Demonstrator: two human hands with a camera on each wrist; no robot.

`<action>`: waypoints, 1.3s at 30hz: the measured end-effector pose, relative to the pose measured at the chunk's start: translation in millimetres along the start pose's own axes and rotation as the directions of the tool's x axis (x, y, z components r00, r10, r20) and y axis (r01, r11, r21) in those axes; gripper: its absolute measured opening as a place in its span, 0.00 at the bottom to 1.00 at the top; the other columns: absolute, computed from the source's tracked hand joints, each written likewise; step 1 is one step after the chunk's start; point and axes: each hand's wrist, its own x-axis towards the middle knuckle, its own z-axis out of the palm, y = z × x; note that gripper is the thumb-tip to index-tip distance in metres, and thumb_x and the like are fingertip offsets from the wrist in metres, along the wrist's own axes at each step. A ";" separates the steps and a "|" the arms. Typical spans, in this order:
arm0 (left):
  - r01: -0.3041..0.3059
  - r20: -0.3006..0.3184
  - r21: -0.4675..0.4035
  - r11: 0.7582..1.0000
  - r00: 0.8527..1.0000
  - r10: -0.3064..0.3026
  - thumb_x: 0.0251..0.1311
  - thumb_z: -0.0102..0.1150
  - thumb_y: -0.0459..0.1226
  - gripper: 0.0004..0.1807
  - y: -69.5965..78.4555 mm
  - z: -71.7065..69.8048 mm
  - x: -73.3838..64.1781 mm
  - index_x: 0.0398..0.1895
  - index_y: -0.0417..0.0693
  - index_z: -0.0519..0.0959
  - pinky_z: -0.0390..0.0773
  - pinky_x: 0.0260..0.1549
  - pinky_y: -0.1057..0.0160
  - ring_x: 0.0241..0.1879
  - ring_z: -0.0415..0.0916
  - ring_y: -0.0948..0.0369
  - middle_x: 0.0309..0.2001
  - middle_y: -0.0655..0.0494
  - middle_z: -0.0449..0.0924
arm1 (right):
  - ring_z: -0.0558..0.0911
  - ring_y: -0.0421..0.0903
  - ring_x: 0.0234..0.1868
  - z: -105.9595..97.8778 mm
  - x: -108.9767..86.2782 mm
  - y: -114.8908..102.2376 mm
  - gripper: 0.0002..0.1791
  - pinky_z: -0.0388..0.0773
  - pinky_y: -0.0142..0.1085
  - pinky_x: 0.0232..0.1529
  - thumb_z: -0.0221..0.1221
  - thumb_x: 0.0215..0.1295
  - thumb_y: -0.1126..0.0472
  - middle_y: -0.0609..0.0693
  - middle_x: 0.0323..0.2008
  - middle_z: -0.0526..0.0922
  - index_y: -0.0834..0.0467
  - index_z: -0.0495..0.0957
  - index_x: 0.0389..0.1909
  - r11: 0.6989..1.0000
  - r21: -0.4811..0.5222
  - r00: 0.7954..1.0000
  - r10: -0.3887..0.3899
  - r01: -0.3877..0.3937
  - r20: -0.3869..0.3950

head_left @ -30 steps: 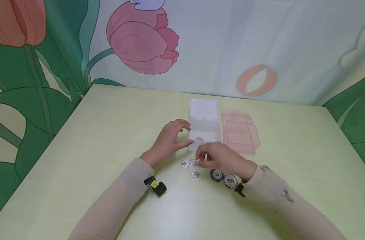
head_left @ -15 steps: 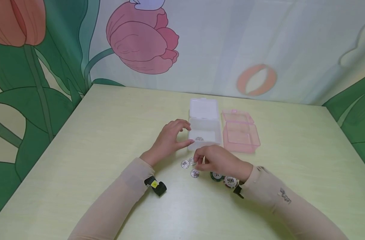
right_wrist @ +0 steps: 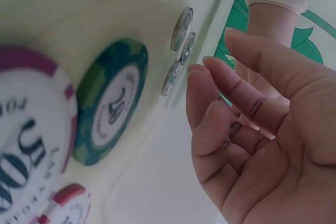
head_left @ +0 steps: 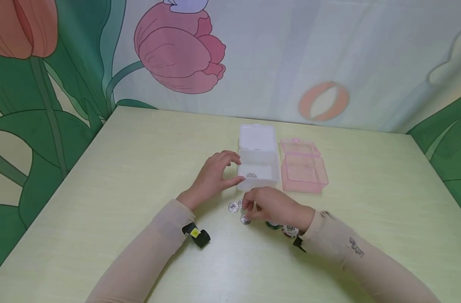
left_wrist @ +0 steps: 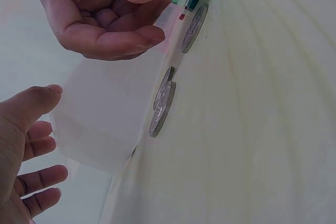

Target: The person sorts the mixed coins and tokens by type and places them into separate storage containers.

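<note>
Pickup seems imminent: empty, loosely bent right hand (head_left: 274, 204) over silver coins (head_left: 233, 207), pinch likely needed; relaxed, empty left hand (head_left: 215, 173) beside white box (head_left: 258, 158).

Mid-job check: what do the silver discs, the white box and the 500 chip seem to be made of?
Silver discs: probably metal, though coated plastic is possible; grey sheen, patterned faces.
White box: most likely plastic with a frosted finish; its thin walls look milky and translucent.
500 chip: perhaps plastic or clay composite; smooth-looking, with printed lettering and a two-colour rim.
</note>
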 end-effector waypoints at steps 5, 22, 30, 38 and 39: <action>-0.009 -0.002 0.002 1.000 1.000 0.009 0.54 0.69 0.43 0.20 -1.7 1.1 0.6 0.46 0.46 0.75 0.73 0.51 0.57 0.47 0.75 0.54 0.55 0.52 0.77 | 0.79 0.37 0.32 2.8 1.4 -1.7 0.06 0.74 0.27 0.35 0.67 0.57 0.58 0.42 0.32 0.83 0.53 0.82 0.34 0.999 -0.043 1.000 0.014 -0.012 0.026; 0.011 0.006 -0.016 1.000 1.000 -0.011 0.54 0.69 0.42 0.19 -0.5 0.4 2.4 0.46 0.46 0.75 0.73 0.52 0.56 0.47 0.75 0.53 0.55 0.52 0.76 | 0.79 0.40 0.34 13.5 5.4 -5.1 0.08 0.77 0.31 0.36 0.69 0.53 0.60 0.45 0.32 0.79 0.53 0.81 0.33 0.976 -0.212 0.997 0.064 -0.054 0.041; 0.023 0.012 -0.018 1.000 1.000 -0.022 0.54 0.69 0.43 0.19 -0.1 0.3 2.5 0.46 0.46 0.76 0.72 0.52 0.55 0.47 0.75 0.53 0.56 0.52 0.76 | 0.74 0.38 0.30 15.3 6.6 -5.9 0.07 0.74 0.30 0.35 0.69 0.55 0.60 0.45 0.31 0.77 0.54 0.81 0.33 0.980 -0.182 0.995 0.088 -0.079 0.042; 0.017 0.008 -0.011 1.000 1.000 -0.017 0.54 0.69 0.43 0.19 0.0 0.6 1.1 0.46 0.46 0.76 0.72 0.52 0.55 0.47 0.75 0.54 0.56 0.52 0.77 | 0.72 0.38 0.29 16.5 6.1 -7.0 0.08 0.72 0.29 0.33 0.68 0.55 0.59 0.44 0.30 0.75 0.54 0.79 0.32 0.976 -0.195 0.994 0.104 -0.094 0.042; 0.016 0.006 -0.010 1.000 1.000 -0.016 0.54 0.69 0.43 0.19 -0.2 0.8 1.1 0.46 0.46 0.76 0.73 0.52 0.55 0.47 0.75 0.54 0.56 0.52 0.77 | 0.72 0.38 0.29 16.6 6.0 -7.1 0.08 0.72 0.30 0.33 0.68 0.55 0.59 0.44 0.30 0.75 0.54 0.79 0.32 0.976 -0.198 0.994 0.103 -0.093 0.041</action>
